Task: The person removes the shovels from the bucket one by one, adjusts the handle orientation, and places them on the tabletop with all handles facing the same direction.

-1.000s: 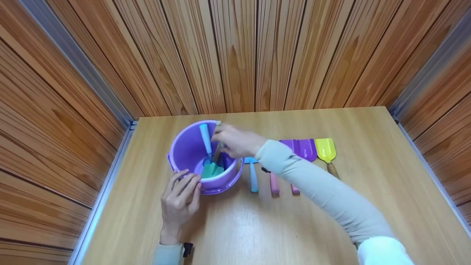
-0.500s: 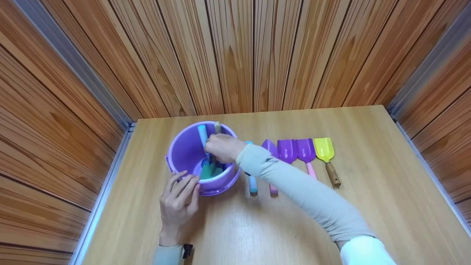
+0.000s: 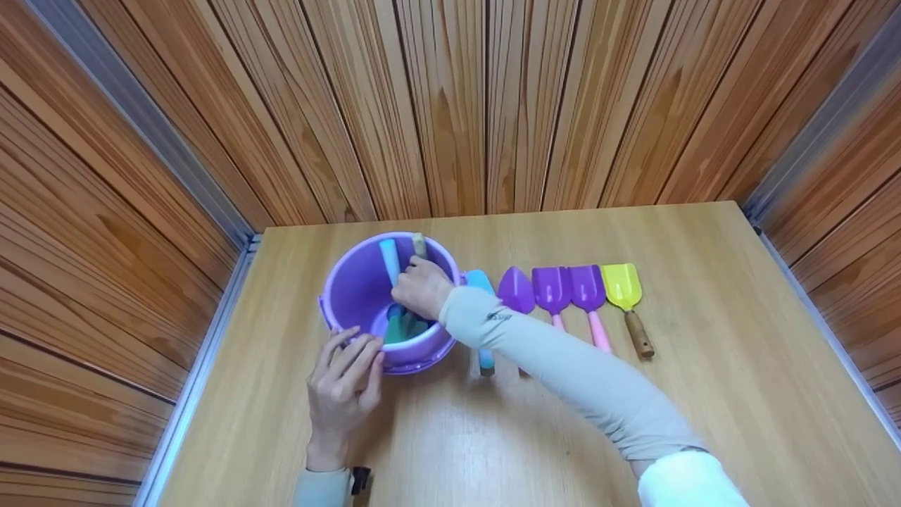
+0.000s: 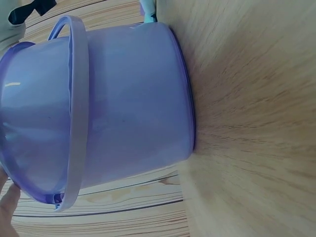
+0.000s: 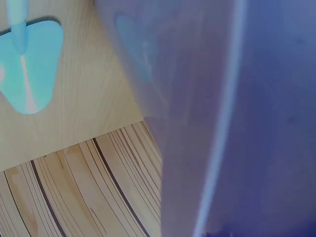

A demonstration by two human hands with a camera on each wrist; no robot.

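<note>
A purple bucket (image 3: 352,274) stands upright on the table, with its pale handle (image 4: 79,113) hanging down on one side in the left wrist view. My left hand (image 3: 341,387) grips the bucket's near rim, fingers bent over it. Inside the bucket, my right hand (image 3: 421,285) curls round a wooden-handled shovel, whose handle end (image 3: 419,245) sticks out above the fist. A light-blue handle (image 3: 390,257) leans just left of that hand. Below lies a green shovel blade (image 3: 395,327), partly covered by the hand. The right wrist view shows mostly the bucket's wall (image 5: 197,98).
Right of the bucket, toy shovels lie in a row: a light-blue one (image 3: 479,279), a pointed purple one (image 3: 516,290), two square purple ones with pink handles, and a yellow one (image 3: 622,285) with a wooden handle. Wood-panelled walls (image 3: 450,105) enclose the table (image 3: 436,436).
My right hand has moved down inside the bucket and its forearm has shifted left, uncovering more of the shovels in the row. The left hand has stayed on the rim.
</note>
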